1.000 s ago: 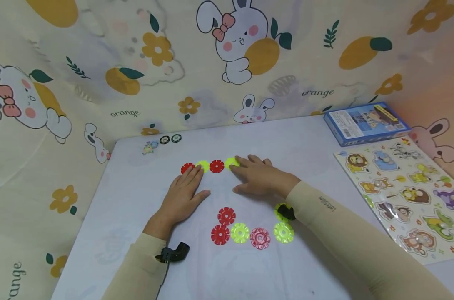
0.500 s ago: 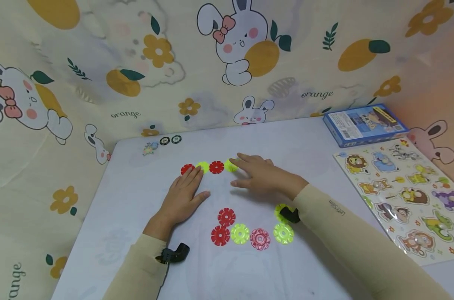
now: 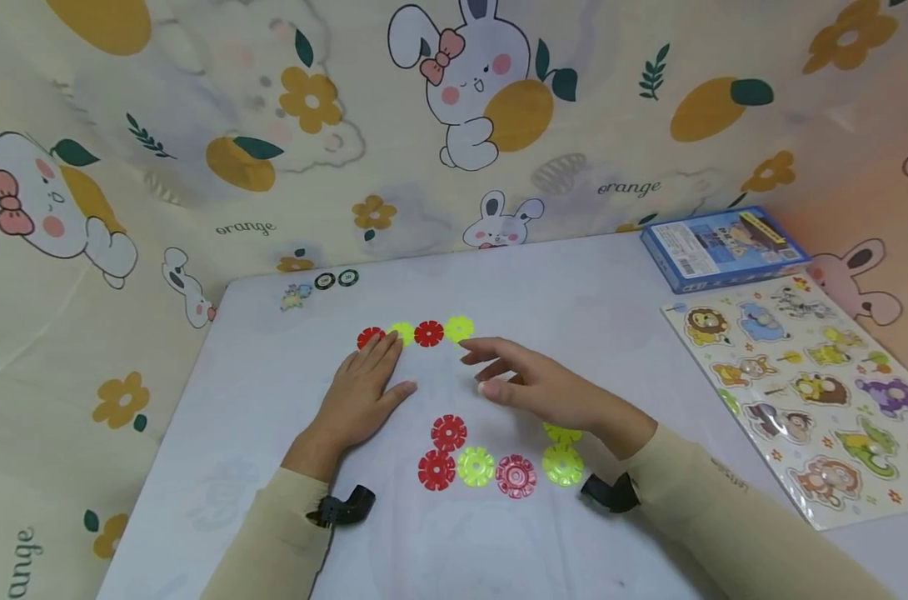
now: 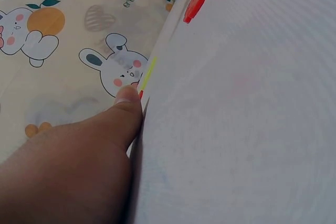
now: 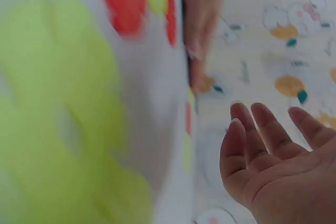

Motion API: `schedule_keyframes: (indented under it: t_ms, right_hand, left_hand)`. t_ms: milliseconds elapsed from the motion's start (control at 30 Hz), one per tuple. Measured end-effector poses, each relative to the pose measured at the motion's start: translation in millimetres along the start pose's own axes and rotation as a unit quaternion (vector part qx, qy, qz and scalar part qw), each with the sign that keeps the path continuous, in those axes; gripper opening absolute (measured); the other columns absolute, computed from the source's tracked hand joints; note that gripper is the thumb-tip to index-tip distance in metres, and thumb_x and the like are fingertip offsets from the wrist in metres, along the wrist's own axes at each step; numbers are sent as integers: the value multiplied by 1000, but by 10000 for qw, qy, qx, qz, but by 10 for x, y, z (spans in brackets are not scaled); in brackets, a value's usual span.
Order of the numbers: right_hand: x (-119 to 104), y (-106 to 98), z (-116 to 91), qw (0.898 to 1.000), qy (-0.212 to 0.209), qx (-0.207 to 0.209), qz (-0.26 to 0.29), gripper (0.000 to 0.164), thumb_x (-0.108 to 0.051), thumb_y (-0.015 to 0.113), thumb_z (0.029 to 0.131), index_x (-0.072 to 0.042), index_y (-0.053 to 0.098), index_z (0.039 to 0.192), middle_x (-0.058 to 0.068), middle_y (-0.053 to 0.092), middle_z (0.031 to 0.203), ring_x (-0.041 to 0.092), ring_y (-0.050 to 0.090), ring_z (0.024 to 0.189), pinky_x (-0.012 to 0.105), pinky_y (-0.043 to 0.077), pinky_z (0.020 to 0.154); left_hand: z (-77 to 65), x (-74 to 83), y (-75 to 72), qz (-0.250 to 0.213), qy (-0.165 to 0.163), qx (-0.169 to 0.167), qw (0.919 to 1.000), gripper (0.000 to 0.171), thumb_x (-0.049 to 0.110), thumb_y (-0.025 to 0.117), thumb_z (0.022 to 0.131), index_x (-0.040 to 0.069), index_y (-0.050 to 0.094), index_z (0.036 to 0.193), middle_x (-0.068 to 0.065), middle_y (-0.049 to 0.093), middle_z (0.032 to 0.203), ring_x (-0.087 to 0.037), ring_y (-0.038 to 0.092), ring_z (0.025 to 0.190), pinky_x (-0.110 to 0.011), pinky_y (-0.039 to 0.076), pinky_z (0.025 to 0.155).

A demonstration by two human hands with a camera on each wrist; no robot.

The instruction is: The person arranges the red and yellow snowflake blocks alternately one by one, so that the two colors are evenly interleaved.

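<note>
In the head view, a row of notched plastic snowflake discs lies on the white table: a red disc, a yellow-green disc, another red disc and another yellow-green disc. My left hand rests flat, its straight fingertips over the row's left two discs. Just below the row's right end hovers my right hand, fingers loosely bent and holding nothing; the right wrist view shows its palm bare. Nearer me sits a second group, including a red disc and a darker pinkish-red disc.
A blue box stands at the back right, with an animal picture board in front of it. At the back left lie two small black-rimmed rounds and a small coloured figure piece. A printed cloth hangs behind the table.
My right hand has come off the row's right yellow-green disc and drawn back toward me and to the right, leaving that disc uncovered. The left hand has stayed in place.
</note>
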State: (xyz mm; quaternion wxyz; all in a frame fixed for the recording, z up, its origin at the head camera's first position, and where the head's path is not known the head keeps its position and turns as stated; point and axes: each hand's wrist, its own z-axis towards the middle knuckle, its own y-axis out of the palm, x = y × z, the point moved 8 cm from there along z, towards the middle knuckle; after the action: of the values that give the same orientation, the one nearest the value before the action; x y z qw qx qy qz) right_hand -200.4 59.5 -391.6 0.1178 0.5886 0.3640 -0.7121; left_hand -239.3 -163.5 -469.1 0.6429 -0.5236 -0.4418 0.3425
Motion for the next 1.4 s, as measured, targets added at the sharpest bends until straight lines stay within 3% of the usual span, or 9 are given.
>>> schedule_keyframes:
  t_ms: [133,267,400,533,733,867,1000,1200,1400]
  right_hand:
    - [134,285,40,9988,234,-404,130,73,-41,69,87,-42,27,147,-1,45,139,24,47,121,43,44,93]
    - [264,465,95,9953,492,-619,-565,79,-46,75,80,-35,33,147,-5,46,137,15,44,122,38,42,96]
    - [278,551,155,9806,364,-645,-1817,62,-36,77,81,-20,53,137,-7,47,127,12,40,119,32,43,94]
    - [249,591,205,9661,278,-561,-2504,43,-27,78,81,-20,62,120,-7,48,117,12,40,111,27,45,86]
    - [281,574,236,9804,613,-604,-1772,36,-21,77,83,-25,56,111,-9,56,97,10,52,91,24,50,71]
    - [293,400,244,9901,711,-297,-1172,21,-19,69,89,-31,62,105,-8,59,92,13,56,85,28,52,68]
    - [329,44,273,9906,935,439,-901,17,-21,67,91,-32,66,103,-5,60,91,18,57,83,31,53,67]
    - [581,-555,272,9735,1541,1591,-576,18,-15,62,94,-24,64,109,4,58,96,23,58,85,34,54,68]
    - [870,-815,253,9585,2051,1894,-576,33,-13,60,95,-16,58,128,6,57,110,24,56,95,33,52,77]
  left_hand:
    - [2,1,-2,8,27,9,10000,81,67,39,91,19,23,154,3,13,159,-21,4,144,-52,11,112]
    - [4,4,-11,17,55,24,10000,81,67,38,91,18,23,154,3,14,159,-21,5,144,-51,11,112]
    - [-1,-2,-21,33,47,44,10000,81,67,37,91,19,23,154,4,14,159,-20,5,144,-50,11,112]
    - [-1,-7,-20,40,53,50,10000,81,68,37,91,19,22,154,4,13,159,-19,4,144,-50,11,112]
    - [6,-14,-11,-12,53,29,10000,82,68,39,90,20,22,154,5,13,159,-20,4,144,-51,11,112]
    - [11,-16,4,-7,71,6,10000,81,68,38,91,20,21,154,4,13,159,-20,4,144,-51,11,112]
    - [13,-15,6,-1,80,-4,10000,81,68,35,91,20,20,154,4,12,159,-19,3,144,-50,10,112]
    - [10,-7,-5,-53,130,49,9999,80,66,37,92,18,22,154,3,14,158,-20,4,144,-49,9,113]
    - [-2,6,-23,-90,141,38,9999,79,65,38,92,17,22,154,2,15,158,-20,5,144,-49,10,113]
